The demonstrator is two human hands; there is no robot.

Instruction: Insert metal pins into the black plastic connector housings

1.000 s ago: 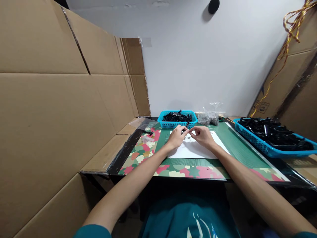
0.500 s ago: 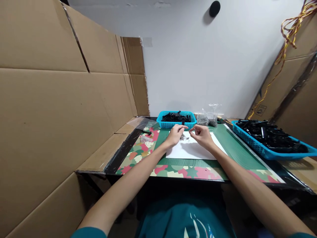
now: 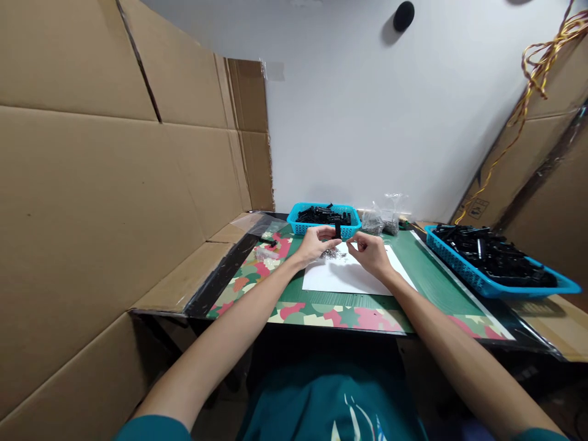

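Observation:
Between the thumb and fingers of my left hand (image 3: 315, 245) a slim black plastic part (image 3: 339, 229) stands upright. My right hand (image 3: 371, 252) is just to its right, thumb and index finger pinched together; whatever is in the pinch is too small to make out. Both hands are above a white sheet of paper (image 3: 349, 278). A scatter of tiny metal pieces (image 3: 334, 253) lies on the sheet below the fingers. Behind my left hand is a blue basket (image 3: 298, 229) filled with similar black parts (image 3: 321, 214).
A second blue basket (image 3: 487, 282) heaped with black parts stands at the right. Clear bags (image 3: 390, 223) of small pieces rest by the wall. On the patterned mat (image 3: 248, 285) at left lie a black part (image 3: 267, 241) and a small clear bag (image 3: 266, 254). Cardboard (image 3: 92, 202) walls the left side.
My left hand has turned and opened its grip outward, so the black part now shows upright in its fingers. The right hand stays pinched close by. The view has shifted slightly.

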